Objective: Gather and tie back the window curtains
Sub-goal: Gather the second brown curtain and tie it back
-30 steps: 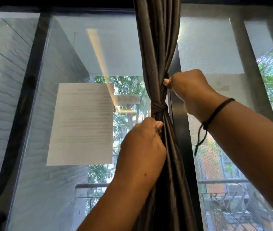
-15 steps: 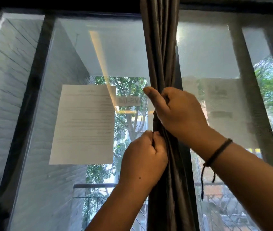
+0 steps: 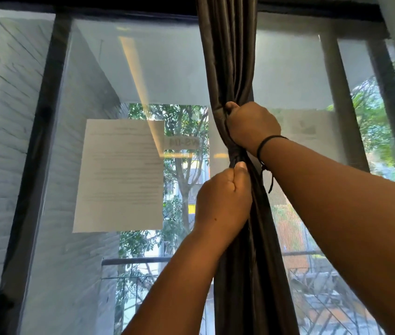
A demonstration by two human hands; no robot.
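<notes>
Curtain [image 3: 230,68] fabric, dark grey-brown and gathered into one narrow bundle, is hanging down the middle of the window [image 3: 143,76], in front of its dark central post. Around the pinched waist of that bundle, both hands are working. Right hand [image 3: 252,125] is sitting just above the waist, its grip clenched around the bunched folds, knuckles facing the camera; a thin black cord bracelet [image 3: 267,143] is circling its wrist, with a loose end dangling beside the curtain. Left hand [image 3: 223,199] is sitting just below the waist, on the curtain's left edge, its grip clenched with the thumb pressing up against the fabric; whether it is pinching a tie band or only the curtain folds cannot be told, since the fingers are covering that spot. Below the left hand the curtain is spreading wider as it is falling out of view. Left of the curtain, a white printed sheet [image 3: 119,175] is sticking flat on the glass. No containers are showing anywhere around the curtain.
</notes>
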